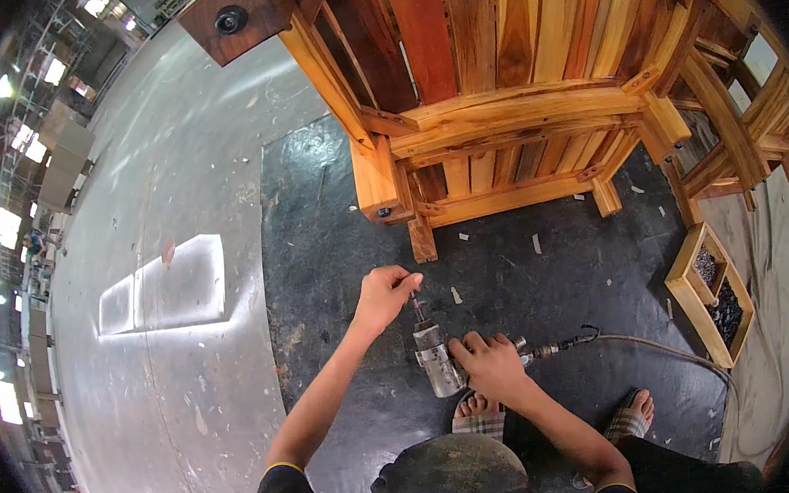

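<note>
My right hand (493, 366) is closed round the handle of a silver pneumatic screwdriver (439, 359), with an air hose (651, 344) running off to the right from it. At the tool's tip, my left hand (386, 297) pinches with thumb and fingers; whatever small piece sits between them is too small to make out. Just beyond both hands stands a slatted wooden chair (517, 108), tipped over, with a round black foot (231, 19) on the end of one leg. The hands and tool are apart from the chair.
To the right lies a wooden tray (688, 281) whose compartments hold small screws and black hardware. More wooden furniture (746, 135) stands at the far right. A black mat (322, 222) with paper scraps covers the floor beside grey concrete (188, 165). My sandalled feet (478, 418) are close by.
</note>
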`<move>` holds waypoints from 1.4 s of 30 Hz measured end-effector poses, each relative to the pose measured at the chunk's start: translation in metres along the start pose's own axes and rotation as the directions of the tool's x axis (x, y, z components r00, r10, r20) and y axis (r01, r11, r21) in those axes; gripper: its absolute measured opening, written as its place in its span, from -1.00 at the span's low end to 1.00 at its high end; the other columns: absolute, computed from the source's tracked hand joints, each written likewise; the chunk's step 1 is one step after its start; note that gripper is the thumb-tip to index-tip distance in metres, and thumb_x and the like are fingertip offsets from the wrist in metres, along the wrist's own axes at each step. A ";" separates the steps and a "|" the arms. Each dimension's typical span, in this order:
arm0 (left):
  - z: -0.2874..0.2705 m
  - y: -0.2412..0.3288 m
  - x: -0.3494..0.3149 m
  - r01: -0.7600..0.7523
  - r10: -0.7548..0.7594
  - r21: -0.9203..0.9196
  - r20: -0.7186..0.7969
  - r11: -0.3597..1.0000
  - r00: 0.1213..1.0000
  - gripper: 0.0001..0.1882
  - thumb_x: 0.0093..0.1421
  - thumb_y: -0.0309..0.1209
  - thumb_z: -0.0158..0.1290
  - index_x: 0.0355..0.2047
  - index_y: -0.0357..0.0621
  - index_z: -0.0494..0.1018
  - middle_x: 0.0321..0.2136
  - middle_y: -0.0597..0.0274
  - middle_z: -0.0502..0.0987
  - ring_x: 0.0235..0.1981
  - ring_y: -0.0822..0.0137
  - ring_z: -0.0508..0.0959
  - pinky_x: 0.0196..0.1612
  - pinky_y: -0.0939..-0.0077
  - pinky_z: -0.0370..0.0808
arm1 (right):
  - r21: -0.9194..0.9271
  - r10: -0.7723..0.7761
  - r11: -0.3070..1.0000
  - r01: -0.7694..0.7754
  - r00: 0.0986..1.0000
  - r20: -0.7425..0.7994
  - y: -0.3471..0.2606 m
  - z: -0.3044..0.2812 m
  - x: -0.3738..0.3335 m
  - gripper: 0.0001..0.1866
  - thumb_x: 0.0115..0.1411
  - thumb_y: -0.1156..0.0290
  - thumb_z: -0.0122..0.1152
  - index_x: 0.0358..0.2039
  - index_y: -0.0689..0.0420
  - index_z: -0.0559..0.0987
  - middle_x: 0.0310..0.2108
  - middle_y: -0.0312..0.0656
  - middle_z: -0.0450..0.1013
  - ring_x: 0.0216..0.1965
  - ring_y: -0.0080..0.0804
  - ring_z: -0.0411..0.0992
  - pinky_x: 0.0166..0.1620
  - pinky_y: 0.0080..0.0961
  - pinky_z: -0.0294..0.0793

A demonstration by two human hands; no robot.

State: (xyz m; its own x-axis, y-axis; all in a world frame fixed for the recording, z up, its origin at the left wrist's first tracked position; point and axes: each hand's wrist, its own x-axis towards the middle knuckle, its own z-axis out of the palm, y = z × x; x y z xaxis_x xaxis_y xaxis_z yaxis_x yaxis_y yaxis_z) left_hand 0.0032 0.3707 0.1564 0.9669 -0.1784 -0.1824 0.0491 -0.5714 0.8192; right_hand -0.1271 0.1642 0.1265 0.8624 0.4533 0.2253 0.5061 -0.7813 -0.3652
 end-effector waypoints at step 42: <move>0.006 -0.052 -0.063 0.188 -0.368 -0.723 -0.099 0.665 0.924 -0.63 0.38 -0.16 -0.13 -0.18 -0.26 0.42 -0.62 0.45 0.20 -0.64 0.57 0.16 -0.60 0.61 0.13 | 0.040 0.001 0.999 0.002 0.997 -0.072 -0.007 -0.008 0.006 -0.52 -0.14 0.49 0.17 -0.10 0.09 0.47 -0.36 -0.18 0.39 -0.46 -0.22 0.46 -0.34 -0.29 0.43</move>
State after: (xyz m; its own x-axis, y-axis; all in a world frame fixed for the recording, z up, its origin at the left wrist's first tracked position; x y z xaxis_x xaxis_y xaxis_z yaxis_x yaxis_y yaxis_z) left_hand -0.0618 0.4068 0.1225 0.9004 0.1249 -0.4166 0.3950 0.1662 0.9035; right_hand -0.1258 0.1687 0.1381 0.8600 0.4205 0.2890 0.5076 -0.7629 -0.4005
